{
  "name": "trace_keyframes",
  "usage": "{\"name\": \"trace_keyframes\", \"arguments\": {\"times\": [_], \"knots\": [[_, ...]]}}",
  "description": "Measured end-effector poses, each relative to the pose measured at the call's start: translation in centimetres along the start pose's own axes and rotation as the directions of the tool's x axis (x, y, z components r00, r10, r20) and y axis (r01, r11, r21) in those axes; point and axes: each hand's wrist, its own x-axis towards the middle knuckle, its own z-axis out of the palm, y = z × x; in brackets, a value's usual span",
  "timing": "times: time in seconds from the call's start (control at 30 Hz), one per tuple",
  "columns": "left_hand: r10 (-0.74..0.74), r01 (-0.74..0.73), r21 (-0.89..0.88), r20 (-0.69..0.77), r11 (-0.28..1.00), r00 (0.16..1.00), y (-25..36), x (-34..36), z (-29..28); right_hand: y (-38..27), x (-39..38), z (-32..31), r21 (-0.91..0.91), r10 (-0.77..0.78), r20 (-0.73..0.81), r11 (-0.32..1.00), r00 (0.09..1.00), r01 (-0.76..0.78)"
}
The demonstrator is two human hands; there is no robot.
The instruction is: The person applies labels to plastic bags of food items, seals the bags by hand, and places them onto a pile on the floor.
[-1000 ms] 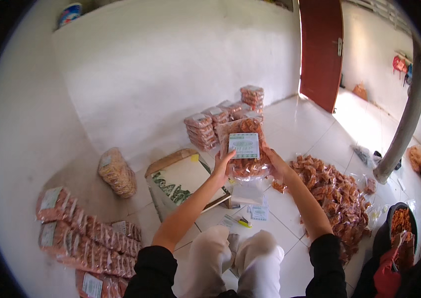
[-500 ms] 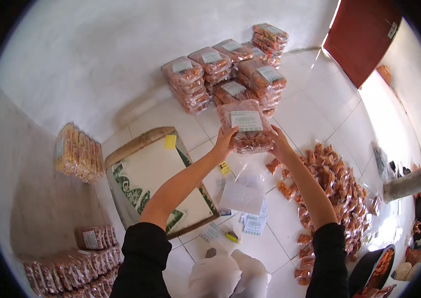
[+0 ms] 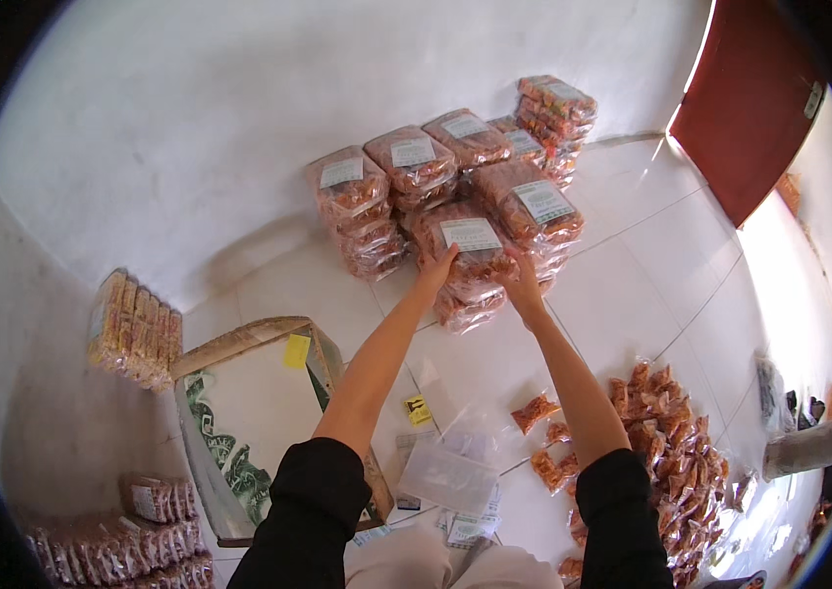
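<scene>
A large clear plastic pack of small reddish-brown snack bags [image 3: 455, 218], with a white and green label on top, lies on the front stack of similar packs. My left hand [image 3: 437, 269] grips its near left side, and my right hand [image 3: 524, 285] has the near right side; some fingertips are hidden against the plastic. Right beside it stands a taller stack, its labelled top pack [image 3: 532, 201] close to my right hand. Behind are more stacked packs, among them a left pack [image 3: 349, 182] and a middle pack [image 3: 410, 157].
A framed white and green board [image 3: 249, 417] lies at left. Clear plastic bags [image 3: 450, 476] and a yellow card [image 3: 418, 408] are on the tiles. At right spreads a heap of small snack bags [image 3: 666, 461]. Other packs [image 3: 136, 334] line the left wall; a red door [image 3: 750, 108] stands far right.
Both hands have carried the pack forward from mid-air and down onto the front stack. The view has shifted, so the floor things appear lower.
</scene>
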Motion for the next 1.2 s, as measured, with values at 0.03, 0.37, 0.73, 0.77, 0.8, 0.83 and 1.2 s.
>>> {"name": "trace_keyframes", "arguments": {"times": [0.03,0.37,0.73,0.77,0.8,0.83,1.2], "knots": [[-0.004,0.004,0.006,0.008,1.0,1.0,-0.5,0.8,0.1,1.5,0.1,0.0,-0.055,-0.006,-0.005,0.998,1.0,0.006],[0.396,-0.168,0.709,-0.169,0.685,0.903,-1.1,-6.6,-1.0,4.6,-8.6,-2.2,-0.035,-0.094,-0.129,0.995,0.987,0.09],[0.04,-0.177,0.805,0.188,0.566,0.981,-10.3,-30.3,-4.7,5.9,-31.3,-2.2,-0.085,0.271,-0.127,0.955,0.954,-0.283],[0.051,-0.162,0.81,0.162,0.564,0.985,-11.8,-32.8,-5.6,4.4,-33.1,-1.4,-0.227,0.316,-0.044,0.921,0.948,-0.318],[0.076,-0.169,0.803,0.153,0.572,0.985,-12.9,-34.4,-5.4,4.2,-34.9,-0.3,-0.238,0.295,-0.042,0.925,0.955,-0.296],[0.006,-0.145,0.796,0.175,0.588,0.985,-13.6,-36.4,-4.9,4.7,-37.1,0.7,-0.336,0.264,0.019,0.91,0.964,-0.242],[0.199,-0.493,0.838,0.456,0.232,0.868,-15.6,-45.9,-8.8,2.8,-48.3,5.9,-0.55,0.108,0.094,0.834,0.99,-0.039]]}}
